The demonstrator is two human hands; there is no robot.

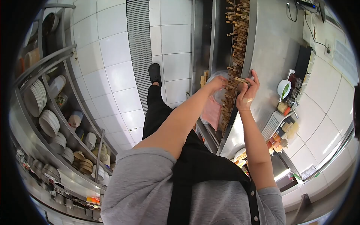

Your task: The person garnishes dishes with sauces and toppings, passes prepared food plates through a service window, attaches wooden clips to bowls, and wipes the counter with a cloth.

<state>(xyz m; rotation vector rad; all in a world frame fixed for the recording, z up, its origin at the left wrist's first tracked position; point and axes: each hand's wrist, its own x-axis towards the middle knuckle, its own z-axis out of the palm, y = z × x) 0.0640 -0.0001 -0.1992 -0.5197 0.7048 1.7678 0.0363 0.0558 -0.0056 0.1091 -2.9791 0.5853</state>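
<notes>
Tan stick-like piece (240, 80), right of centre, pinched in the right hand (248, 93); left hand (218, 83), fingers curled beside clear plastic (220, 73), grip unclear.

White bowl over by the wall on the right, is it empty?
Not empty: something green shows inside the white bowl; I cannot tell exactly what.

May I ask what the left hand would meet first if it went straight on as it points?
Probably the row of wooden pegs ahead of the left hand, though depth there is hard to judge.
</notes>
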